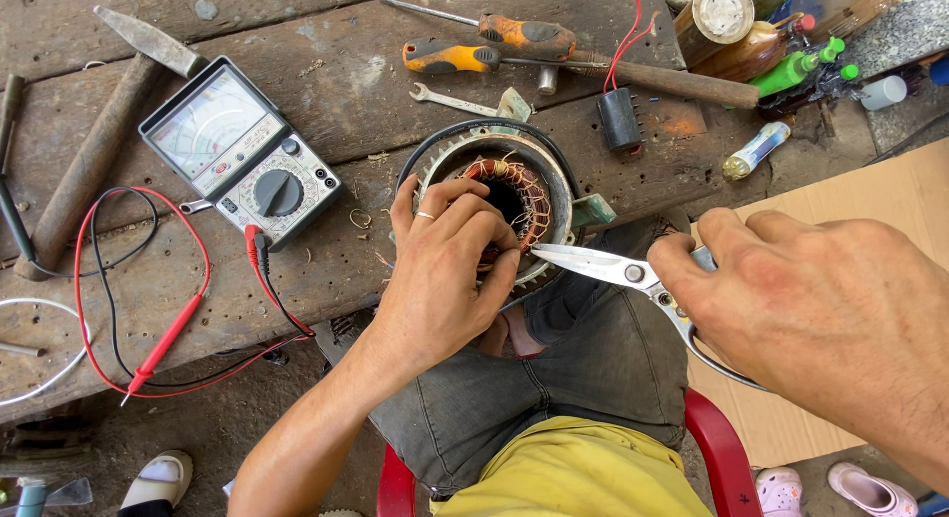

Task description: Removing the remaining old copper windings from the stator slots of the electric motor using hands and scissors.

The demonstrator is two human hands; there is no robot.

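Two hands at the motor stator (copper windings exposed), which sits at the table edge. Left hand rests on its near rim, fingers curled into the bore. Right hand grips scissors, tips touching the rim beside the left fingers.

My left hand covered the stator bore's near side. The multimeter crowded its left, the capacitor and screwdrivers behind; only bare bench between stayed open.

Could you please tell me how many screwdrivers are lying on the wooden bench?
2: an orange-handled screwdriver at the top, and an orange-and-black-handled screwdriver just below it, touching. Others may be hidden.
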